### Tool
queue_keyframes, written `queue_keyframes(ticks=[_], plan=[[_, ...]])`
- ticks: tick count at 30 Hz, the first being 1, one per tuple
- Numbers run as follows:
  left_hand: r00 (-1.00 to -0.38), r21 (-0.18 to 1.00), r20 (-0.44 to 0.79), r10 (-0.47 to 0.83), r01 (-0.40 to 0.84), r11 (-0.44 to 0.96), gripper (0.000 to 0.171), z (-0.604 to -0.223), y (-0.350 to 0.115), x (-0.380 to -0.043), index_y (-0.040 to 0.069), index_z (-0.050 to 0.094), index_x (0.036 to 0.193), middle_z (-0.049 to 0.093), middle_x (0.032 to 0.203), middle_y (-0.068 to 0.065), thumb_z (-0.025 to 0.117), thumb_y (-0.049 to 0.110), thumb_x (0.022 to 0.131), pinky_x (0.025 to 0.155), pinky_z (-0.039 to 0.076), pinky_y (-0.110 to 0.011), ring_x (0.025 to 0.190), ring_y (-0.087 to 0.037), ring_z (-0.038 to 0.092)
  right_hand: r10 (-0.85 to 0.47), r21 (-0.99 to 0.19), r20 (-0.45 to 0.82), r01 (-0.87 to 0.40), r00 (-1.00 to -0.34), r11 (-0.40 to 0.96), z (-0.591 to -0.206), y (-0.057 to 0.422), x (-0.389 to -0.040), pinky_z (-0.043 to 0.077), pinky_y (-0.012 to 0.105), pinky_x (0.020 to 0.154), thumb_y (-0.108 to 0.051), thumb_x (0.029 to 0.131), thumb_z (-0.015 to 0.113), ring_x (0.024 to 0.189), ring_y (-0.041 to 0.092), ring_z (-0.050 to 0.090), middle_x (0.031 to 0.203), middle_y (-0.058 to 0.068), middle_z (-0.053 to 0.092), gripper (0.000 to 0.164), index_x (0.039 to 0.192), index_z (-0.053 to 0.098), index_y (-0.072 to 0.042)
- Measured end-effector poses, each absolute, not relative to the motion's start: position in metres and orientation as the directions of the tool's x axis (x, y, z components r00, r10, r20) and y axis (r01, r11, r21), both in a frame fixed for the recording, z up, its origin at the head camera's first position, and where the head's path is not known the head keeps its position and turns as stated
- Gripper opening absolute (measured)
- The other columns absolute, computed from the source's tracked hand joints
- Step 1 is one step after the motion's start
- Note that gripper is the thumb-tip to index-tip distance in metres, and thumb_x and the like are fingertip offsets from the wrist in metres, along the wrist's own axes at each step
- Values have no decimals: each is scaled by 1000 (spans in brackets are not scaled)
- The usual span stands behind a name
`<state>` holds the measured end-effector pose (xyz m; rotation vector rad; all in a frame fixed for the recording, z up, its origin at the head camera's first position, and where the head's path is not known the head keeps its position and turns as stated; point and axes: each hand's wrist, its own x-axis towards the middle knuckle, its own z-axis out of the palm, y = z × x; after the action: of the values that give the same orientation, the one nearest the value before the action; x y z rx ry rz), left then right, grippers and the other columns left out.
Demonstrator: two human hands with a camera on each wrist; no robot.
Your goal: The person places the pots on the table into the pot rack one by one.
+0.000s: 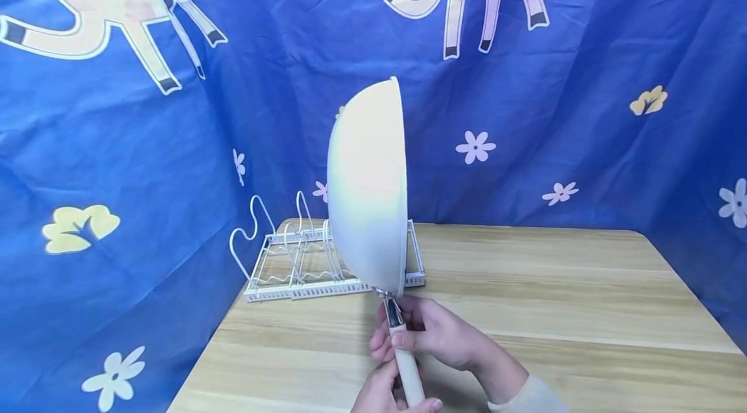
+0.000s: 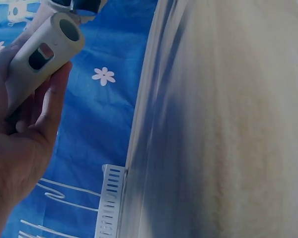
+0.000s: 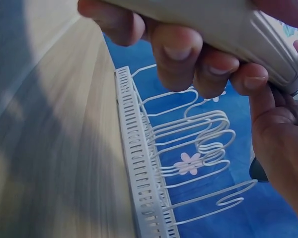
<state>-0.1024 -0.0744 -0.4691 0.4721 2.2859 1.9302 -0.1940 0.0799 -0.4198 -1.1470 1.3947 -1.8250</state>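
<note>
A white wok (image 1: 369,186) stands on its side in the head view, its round outer wall facing left and its rim to the right. Its cream handle (image 1: 410,375) slants down toward me from a shiny metal joint. My right hand (image 1: 446,336) grips the handle near that joint, thumb on top. Lower down, my left hand (image 1: 380,390) holds the handle's end. A hanging slot shows in that handle (image 2: 49,49) in the left wrist view, with the fingers curled round it. Behind the wok is a white wire rack (image 1: 309,290), partly hidden by it.
The rack has upright wire loops and a slotted front rail, seen close in the right wrist view. It sits at the back left of the wood-grain table (image 1: 560,309). A blue patterned curtain (image 1: 496,102) hangs round the left, back and right sides.
</note>
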Motion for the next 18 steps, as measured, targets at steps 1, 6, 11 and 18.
queue_keyframes(ticks=[1,6,11,18], plan=[[-948,976,111,298,160,146,30,-469,-74,-103,9,63,105,61,90,6,81,16,81,61,58,-22,75,2,62,-837,-955,282,-51,-469,-293,-421,80,-196,58,53,89,-15,102,58,103,37,73,113,41,61,44,129,39,15],[-957,976,105,270,152,158,29,-471,-71,-106,10,63,104,57,87,10,80,16,81,63,56,-22,73,3,61,-848,-957,262,-14,-461,-288,-425,79,-205,58,55,89,-13,102,56,105,43,71,115,42,59,40,131,40,9],[-960,977,96,265,141,157,26,-474,-69,-111,11,63,103,59,90,9,78,17,83,69,54,-21,79,2,60,-853,-955,259,14,-454,-297,-431,78,-212,57,56,90,-11,103,53,103,24,74,115,44,57,43,132,35,15],[-974,981,50,221,89,170,26,-475,-68,-115,14,64,105,66,95,2,77,20,84,76,51,-20,86,0,61,-861,-941,232,119,-452,-316,-439,79,-222,60,40,92,-9,105,49,104,22,73,115,24,67,41,131,33,17]])
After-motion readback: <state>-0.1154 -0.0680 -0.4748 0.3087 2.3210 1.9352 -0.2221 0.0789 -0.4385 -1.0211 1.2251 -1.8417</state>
